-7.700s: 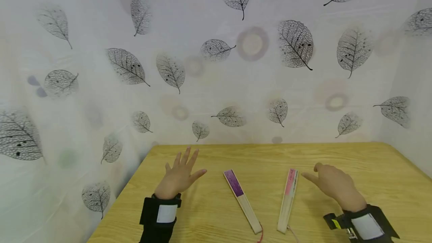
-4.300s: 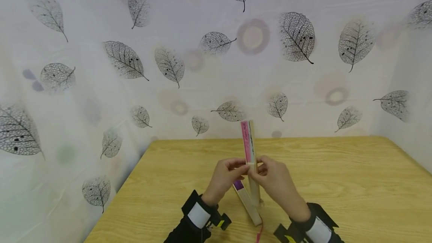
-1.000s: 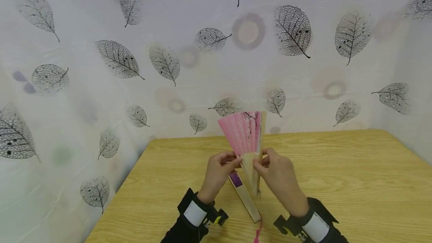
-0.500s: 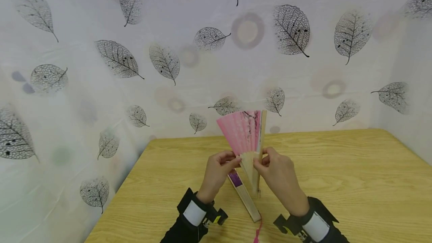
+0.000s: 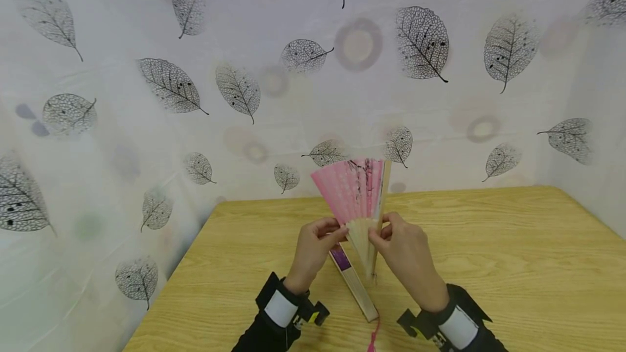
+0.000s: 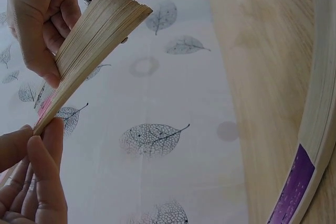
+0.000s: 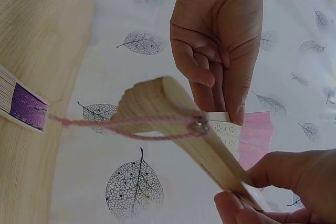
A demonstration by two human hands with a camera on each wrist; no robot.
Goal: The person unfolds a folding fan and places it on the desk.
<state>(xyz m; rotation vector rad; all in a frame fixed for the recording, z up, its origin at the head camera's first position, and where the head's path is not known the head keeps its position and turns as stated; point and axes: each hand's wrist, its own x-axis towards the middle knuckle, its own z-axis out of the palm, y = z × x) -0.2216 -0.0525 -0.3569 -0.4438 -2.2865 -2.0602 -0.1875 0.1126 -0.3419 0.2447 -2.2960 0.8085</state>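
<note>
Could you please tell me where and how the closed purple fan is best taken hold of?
I'd probably pinch the purple fan across its bare wooden sticks, from the near side: it lies closed and narrow, and in the head view the left hand partly hides its far end.

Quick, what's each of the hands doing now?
Left hand: closed, pinching the left side of the partly spread pink fan.
Right hand: closed, pinching the same fan's right side.

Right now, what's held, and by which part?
The pink fan, partly open: the left hand pinches its left edge, the right hand its right edge, both near the top of the pale ribs.
</note>
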